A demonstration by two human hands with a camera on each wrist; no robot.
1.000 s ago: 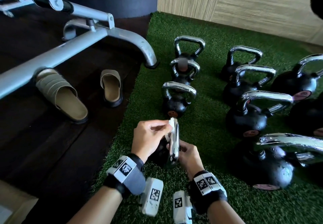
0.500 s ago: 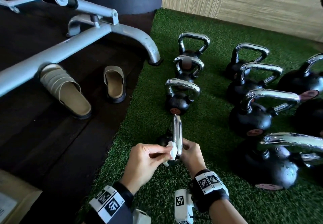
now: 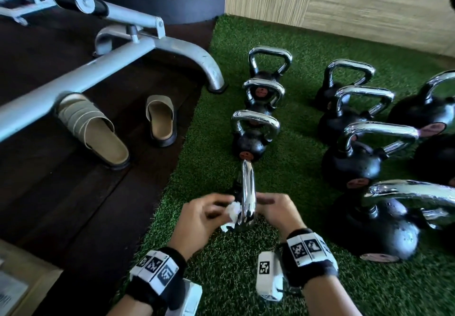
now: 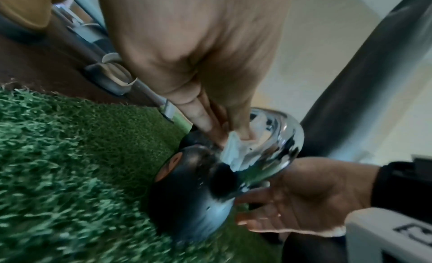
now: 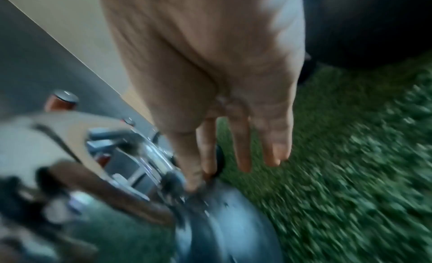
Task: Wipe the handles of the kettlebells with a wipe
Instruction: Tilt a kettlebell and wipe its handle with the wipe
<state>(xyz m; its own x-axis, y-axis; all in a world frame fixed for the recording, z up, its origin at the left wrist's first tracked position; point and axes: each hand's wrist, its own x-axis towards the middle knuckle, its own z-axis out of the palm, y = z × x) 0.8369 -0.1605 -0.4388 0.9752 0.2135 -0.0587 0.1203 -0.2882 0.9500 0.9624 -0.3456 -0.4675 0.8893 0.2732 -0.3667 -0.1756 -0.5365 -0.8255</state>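
Observation:
A small black kettlebell [image 3: 236, 191] stands on the green turf in front of me, its chrome handle [image 3: 248, 192] seen edge-on. My left hand [image 3: 209, 213] pinches a crumpled white wipe [image 3: 232, 211] against the near left side of that handle. The left wrist view shows the wipe [image 4: 236, 152] pressed by my fingertips [image 4: 203, 122] onto the chrome handle [image 4: 280, 137] just above the black body [image 4: 191, 202]. On the kettlebell's right side my right hand [image 3: 270, 204] rests with straight fingers [image 5: 243, 156], holding nothing.
Three more small kettlebells [image 3: 253, 138] line up ahead, and larger ones [image 3: 352, 163] crowd the right, the nearest [image 3: 379, 227] close to my right wrist. A grey bench frame [image 3: 147, 49] and two slippers [image 3: 93, 130] lie on the dark floor to the left.
My left hand has slid the wipe from the top of the handle down its near side toward me. The right hand has stayed against the kettlebell.

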